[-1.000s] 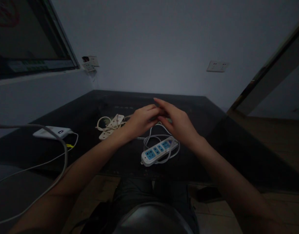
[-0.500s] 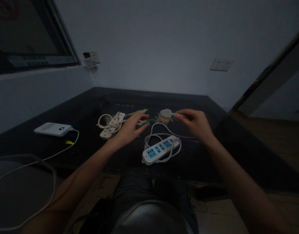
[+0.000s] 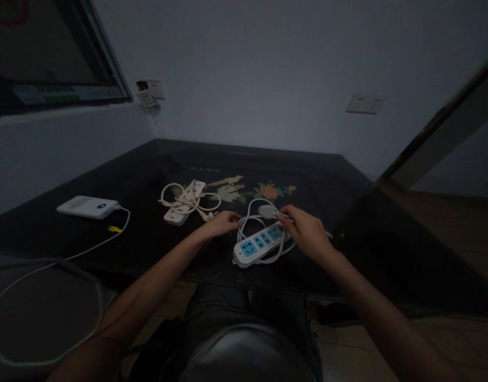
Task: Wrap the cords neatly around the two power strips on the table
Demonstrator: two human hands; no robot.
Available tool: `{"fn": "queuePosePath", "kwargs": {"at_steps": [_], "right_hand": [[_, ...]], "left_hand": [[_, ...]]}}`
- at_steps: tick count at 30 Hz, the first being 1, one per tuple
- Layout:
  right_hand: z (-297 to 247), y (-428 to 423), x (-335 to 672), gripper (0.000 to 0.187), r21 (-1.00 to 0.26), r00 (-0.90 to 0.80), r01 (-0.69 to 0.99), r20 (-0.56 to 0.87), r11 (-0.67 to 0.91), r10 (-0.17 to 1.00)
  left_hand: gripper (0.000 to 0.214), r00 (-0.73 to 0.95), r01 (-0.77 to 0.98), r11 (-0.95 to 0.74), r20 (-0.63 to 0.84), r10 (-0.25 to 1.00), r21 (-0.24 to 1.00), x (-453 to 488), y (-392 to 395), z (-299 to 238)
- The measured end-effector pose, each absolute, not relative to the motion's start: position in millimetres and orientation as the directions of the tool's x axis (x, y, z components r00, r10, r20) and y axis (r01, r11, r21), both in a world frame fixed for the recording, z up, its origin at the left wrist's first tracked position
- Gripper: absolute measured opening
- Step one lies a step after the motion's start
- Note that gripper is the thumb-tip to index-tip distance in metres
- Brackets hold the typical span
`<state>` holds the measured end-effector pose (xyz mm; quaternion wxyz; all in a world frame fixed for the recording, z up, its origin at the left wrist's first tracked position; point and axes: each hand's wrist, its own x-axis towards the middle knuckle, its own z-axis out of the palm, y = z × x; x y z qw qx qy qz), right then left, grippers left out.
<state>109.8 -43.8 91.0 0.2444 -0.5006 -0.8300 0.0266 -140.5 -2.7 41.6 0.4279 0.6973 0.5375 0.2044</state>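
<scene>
A white power strip (image 3: pixel 251 249) with blue socket faces lies near the table's front edge, its pale cord (image 3: pixel 249 208) looped around it. My right hand (image 3: pixel 307 231) pinches the cord just behind the white plug (image 3: pixel 266 211), holding the plug above the strip's far end. At the left side of the loops is my left hand (image 3: pixel 222 224), its fingertips closed at the cord; the exact contact is small and dim. Left of that hand lies a second white power strip (image 3: pixel 176 216) with its cream cord (image 3: pixel 212 196) bundled over it.
On the left, a white power bank (image 3: pixel 86 208) has a cable (image 3: pixel 96 246) running over the table edge. The dark table (image 3: pixel 307 175) bears a printed flower and bird design. Wall sockets (image 3: pixel 364 104) are beyond, and a window (image 3: pixel 56 58) is at upper left.
My right hand has brought the plug down and nearer, over the power strip. My left hand has moved lower and slightly right, from above the table to the cord loops, its fingers closing.
</scene>
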Motion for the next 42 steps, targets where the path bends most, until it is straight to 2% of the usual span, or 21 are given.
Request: {"fn": "queuePosePath", "kwargs": {"at_steps": [3,5,7,10,14,18,21,24,28,32,34,38,40,42], "right_hand": [[83.7,-46.4,97.4,0.019,-0.157,-0.447,0.848,0.301,0.506,0.842],[84.4,-45.9,96.4,0.019,-0.131,-0.433,0.867,0.28,0.481,0.857],[86.3,-45.6,99.8,0.019,-0.132,-0.409,0.882,0.265,0.453,0.873],[87.0,-47.6,107.8,0.02,-0.124,-0.387,0.897,0.242,0.424,0.89],[85.5,-50.7,112.3,0.022,-0.101,-0.391,0.902,0.225,0.42,0.893],[92.6,-48.5,100.5,0.024,0.031,-0.422,0.905,0.191,0.425,0.886],[101.3,-43.2,84.3,0.021,0.115,-0.51,0.859,0.133,0.498,0.85],[105.2,-36.1,69.6,0.019,0.109,-0.592,0.806,0.106,0.582,0.799],[101.8,-27.6,58.3,0.018,0.081,-0.651,0.759,0.097,0.646,0.753],[99.8,-27.4,58.7,0.018,0.097,-0.678,0.735,0.134,0.671,0.723],[101.0,-36.0,63.9,0.017,0.09,-0.677,0.732,0.209,0.676,0.705],[96.6,-78.1,74.4,0.015,-0.075,-0.601,0.718,0.435,0.692,0.671],[85.9,-103.6,73.4,0.018,-0.173,-0.607,0.656,0.458,0.735,0.65],[70.4,-122.1,67.6,0.035,-0.212,-0.651,0.611,0.413,0.763,0.636]], "left_hand": [[0.023,0.391,0.387,0.081,-0.243,0.888,0.919,-140.5,-8.8,44.6],[0.018,0.407,0.216,0.206,-0.28,0.87,0.954,-140.5,-13.5,46.4],[0.02,0.424,0.095,0.26,-0.275,0.863,0.961,-140.4,-17.7,48.9],[0.026,0.472,0.004,0.224,-0.2,0.859,0.975,-139.9,-23.0,53.9],[0.029,0.48,-0.019,0.173,-0.143,0.865,0.985,-138.7,-28.3,58.8],[0.026,0.488,-0.099,0.182,-0.112,0.866,0.978,-137.4,-27.7,55.3],[0.026,0.478,-0.166,0.176,-0.077,0.875,0.97,-137.0,-23.8,49.2],[0.033,0.485,-0.143,0.106,-0.024,0.874,0.984,-137.1,-19.5,43.2],[0.045,0.526,-0.062,-0.113,0.129,0.841,0.992,-137.0,-14.5,36.5],[0.038,0.513,0.083,-0.297,0.215,0.831,0.951,-135.7,-12.2,33.5],[0.034,0.51,0.166,-0.364,0.236,0.827,0.916,-136.1,-12.0,33.1],[0.024,0.514,0.304,-0.467,0.269,0.814,0.83,-140.0,-11.4,32.0],[0.023,0.522,0.333,-0.5,0.285,0.804,0.799,-141.7,-11.6,32.4],[0.023,0.536,0.348,-0.529,0.299,0.79,0.774,-142.4,-12.6,34.4]]}}
